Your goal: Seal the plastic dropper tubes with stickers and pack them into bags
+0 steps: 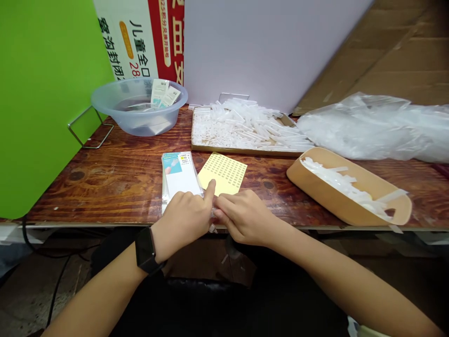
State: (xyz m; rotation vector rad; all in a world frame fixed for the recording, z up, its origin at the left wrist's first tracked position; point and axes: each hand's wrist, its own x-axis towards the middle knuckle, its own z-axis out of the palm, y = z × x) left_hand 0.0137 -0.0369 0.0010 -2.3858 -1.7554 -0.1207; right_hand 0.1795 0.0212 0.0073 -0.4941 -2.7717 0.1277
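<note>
Hands tucked in close at the desk edge, sticker sheet (pixel 226 171) right in front of me

My left hand (pixel 185 213) is curled with the index sticking out over the sheet's near edge; my right hand (pixel 247 215) has thumb and finger pinched up beside it, but honestly can't tell what either one's gripping. Packet stack (pixel 178 180) sits just left of the sheet, probably so both are easy to reach. Containers: tan bin (pixel 324 194) of white strips (pixel 331 178), shallow tray (pixel 245 150) heaped with whitish plastic bits (pixel 245 121), see-through basin (pixel 140 121) with printed packets (pixel 163 95) inside.
</note>
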